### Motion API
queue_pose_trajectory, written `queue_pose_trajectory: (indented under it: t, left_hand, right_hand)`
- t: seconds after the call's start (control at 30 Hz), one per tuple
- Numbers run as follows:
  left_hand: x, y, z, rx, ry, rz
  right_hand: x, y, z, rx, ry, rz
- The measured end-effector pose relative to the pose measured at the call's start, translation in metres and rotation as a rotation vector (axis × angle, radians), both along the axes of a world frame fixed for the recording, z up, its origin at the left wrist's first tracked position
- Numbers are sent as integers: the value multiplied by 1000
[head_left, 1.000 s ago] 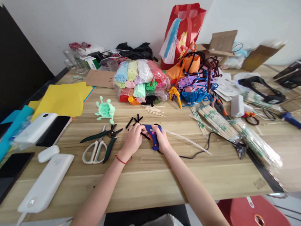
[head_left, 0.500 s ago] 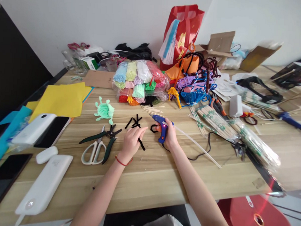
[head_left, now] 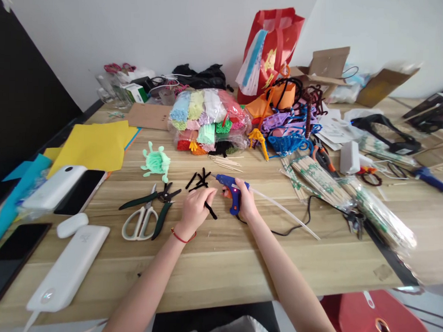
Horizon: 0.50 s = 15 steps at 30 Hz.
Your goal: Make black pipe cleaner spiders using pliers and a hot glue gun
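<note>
My left hand (head_left: 197, 205) pinches a short black pipe cleaner (head_left: 211, 210), whose lower end sticks out to the right below the fingers. My right hand (head_left: 245, 198) is wrapped round a blue hot glue gun (head_left: 231, 184), its red light lit and a long clear glue stick (head_left: 283, 212) trailing from the back. The gun's nozzle points left, close above my left fingertips; whether it touches anything I cannot tell. Just beyond my left hand lie several cut black pipe cleaner pieces (head_left: 200, 178). To the left sits a mint-green pipe cleaner figure (head_left: 156, 162).
White-handled scissors (head_left: 139, 223) and green-handled cutters (head_left: 161, 217) lie left of my left hand. Behind are loose wooden sticks (head_left: 225, 162) and a bag of coloured pipe cleaners (head_left: 208, 119). Bagged skewers (head_left: 317, 179) and the gun's black cord (head_left: 308, 212) lie right. Phones and power banks (head_left: 70, 267) line the left.
My right hand has brought the glue gun left, its nozzle nearer my left fingers. The left hand keeps its pinch on the black pipe cleaner. The whole view has shifted slightly.
</note>
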State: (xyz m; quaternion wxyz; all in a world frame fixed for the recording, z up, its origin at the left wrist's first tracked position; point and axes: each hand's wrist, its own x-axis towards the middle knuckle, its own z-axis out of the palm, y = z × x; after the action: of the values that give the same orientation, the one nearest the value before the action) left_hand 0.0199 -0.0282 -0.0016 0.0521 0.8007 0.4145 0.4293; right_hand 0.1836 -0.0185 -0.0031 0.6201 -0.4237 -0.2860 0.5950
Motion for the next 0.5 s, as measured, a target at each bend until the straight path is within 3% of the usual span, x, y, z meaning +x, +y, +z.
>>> queue_pose_trajectory:
  t: [0.17,0.33,0.5]
  left_hand:
    - [4,1,3,-313,-340,75]
    - [3,13,5,-750,-886,-122]
    - [-1,19,3,-809,-957,-186]
  right_hand:
    - [-2,-2,2,16,-57,53]
    - [-3,-2,1,18,-73,67]
    - [-3,-2,1,18,-72,63]
